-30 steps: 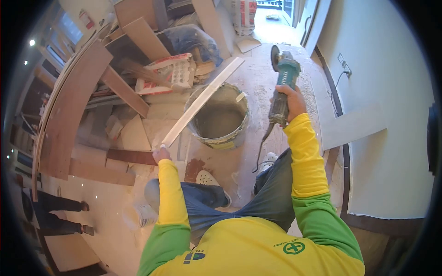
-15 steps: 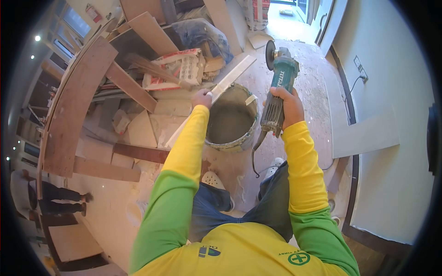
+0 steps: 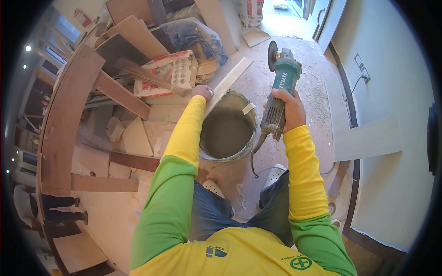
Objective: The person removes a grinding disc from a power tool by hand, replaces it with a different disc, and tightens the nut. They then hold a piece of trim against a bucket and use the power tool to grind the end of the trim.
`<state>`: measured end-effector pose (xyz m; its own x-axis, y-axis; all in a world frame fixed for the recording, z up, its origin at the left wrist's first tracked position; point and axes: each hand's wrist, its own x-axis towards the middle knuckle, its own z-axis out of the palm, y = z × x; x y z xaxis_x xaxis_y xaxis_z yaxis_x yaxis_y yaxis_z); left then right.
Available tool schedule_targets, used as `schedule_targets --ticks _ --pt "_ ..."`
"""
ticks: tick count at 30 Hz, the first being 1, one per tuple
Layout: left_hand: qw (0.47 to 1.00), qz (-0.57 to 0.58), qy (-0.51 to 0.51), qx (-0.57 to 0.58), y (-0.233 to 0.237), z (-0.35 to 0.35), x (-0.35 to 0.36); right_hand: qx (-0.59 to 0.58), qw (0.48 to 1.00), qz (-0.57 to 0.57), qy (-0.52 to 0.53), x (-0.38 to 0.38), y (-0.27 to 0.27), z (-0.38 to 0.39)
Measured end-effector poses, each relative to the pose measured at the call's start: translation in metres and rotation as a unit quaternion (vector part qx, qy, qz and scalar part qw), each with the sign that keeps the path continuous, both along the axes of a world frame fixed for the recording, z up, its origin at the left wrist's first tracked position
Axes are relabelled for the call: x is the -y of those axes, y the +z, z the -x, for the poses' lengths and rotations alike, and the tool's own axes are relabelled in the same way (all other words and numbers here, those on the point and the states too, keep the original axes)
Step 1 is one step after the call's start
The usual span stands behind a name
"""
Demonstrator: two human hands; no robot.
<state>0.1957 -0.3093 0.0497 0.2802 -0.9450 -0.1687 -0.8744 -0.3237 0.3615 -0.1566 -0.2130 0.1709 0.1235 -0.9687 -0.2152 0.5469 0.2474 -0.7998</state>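
My right hand (image 3: 293, 110) is wrapped around the dark rear body of a teal angle grinder (image 3: 286, 78). The grinder's disc (image 3: 272, 55) points forward, away from me, and its cord hangs down from the back end. My left hand (image 3: 203, 92) is closed at the edge of a pale flat strip (image 3: 230, 80), gripping it. The strip slants over the left rim of a round bucket (image 3: 250, 138), and its lower end is partly hidden by my forearm. Grey contents show inside the bucket. A small pale scrap (image 3: 248, 109) rests on the bucket's right rim.
Left are a straw broom (image 3: 152, 78), a red-and-white sack (image 3: 161, 89), plastic sheeting (image 3: 195, 34) and wooden boards (image 3: 73, 119). A wall with an outlet (image 3: 362, 66) and a leaning panel (image 3: 368, 138) stands right. Another person's legs (image 3: 60, 209) show at far left.
The view has shifted slightly, so the bucket sits lower and farther left. My left hand has moved a little forward against the bucket. The grinder stays in my right hand.
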Motion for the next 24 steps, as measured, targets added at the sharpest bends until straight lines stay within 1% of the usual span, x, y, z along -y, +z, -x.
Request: schedule_targets --ticks 2,3,5,6,8,12,14,15,17,18,19,20,21,22,23,24 --pt "0.996 0.060 0.052 0.031 0.003 0.015 -0.008 0.011 1.000 -0.012 0.000 0.008 -0.004 -0.001" --pt "0.996 0.059 0.052 0.031 0.004 0.024 -0.011 0.010 1.000 -0.012 0.000 0.012 -0.006 -0.001" --pt "0.988 0.088 0.048 0.117 -0.001 0.034 -0.016 0.011 1.000 -0.017 0.001 0.020 -0.010 -0.004" --pt "0.988 0.087 0.049 0.116 -0.005 0.041 -0.018 0.011 1.000 -0.018 0.002 0.024 -0.011 -0.005" --pt "0.969 0.190 0.078 0.140 -0.021 0.044 -0.020 0.021 1.000 -0.018 0.006 0.031 -0.014 -0.008" --pt "0.978 0.166 0.066 0.103 -0.018 0.026 -0.015 0.016 1.000 -0.024 0.012 0.038 -0.014 -0.012" --pt "0.996 0.077 0.015 -0.047 -0.017 0.000 -0.003 0.023 0.999 -0.021 0.022 0.040 -0.014 -0.013" --pt "0.996 0.077 0.015 -0.044 -0.013 -0.008 -0.002 0.025 0.999 -0.021 0.023 0.041 -0.013 -0.015" --pt "0.991 -0.034 -0.040 -0.120 0.003 -0.015 -0.002 0.030 0.999 -0.023 0.009 0.043 -0.013 -0.017" --pt "0.992 -0.034 -0.041 -0.118 0.007 -0.015 -0.005 0.033 0.999 -0.024 0.008 0.044 -0.013 -0.017" --pt "0.975 -0.061 0.010 -0.212 0.007 -0.017 -0.006 0.036 0.999 -0.024 0.015 0.046 -0.014 -0.017" --pt "0.947 -0.086 0.060 -0.304 -0.002 -0.026 -0.003 0.040 0.999 -0.023 0.021 0.047 -0.014 -0.016" --pt "0.947 -0.087 0.058 -0.303 -0.011 -0.035 0.000 0.040 0.999 -0.023 0.018 0.049 -0.015 -0.016" --pt "0.958 -0.010 -0.100 -0.270 -0.043 -0.059 0.009 0.032 0.999 -0.019 0.014 0.051 -0.016 -0.017" --pt "0.937 0.068 -0.254 -0.229 -0.061 -0.070 0.015 0.022 1.000 -0.015 0.010 0.053 -0.018 -0.017" --pt "0.937 0.068 -0.255 -0.230 -0.047 -0.058 0.009 0.021 1.000 -0.015 0.008 0.054 -0.019 -0.017"
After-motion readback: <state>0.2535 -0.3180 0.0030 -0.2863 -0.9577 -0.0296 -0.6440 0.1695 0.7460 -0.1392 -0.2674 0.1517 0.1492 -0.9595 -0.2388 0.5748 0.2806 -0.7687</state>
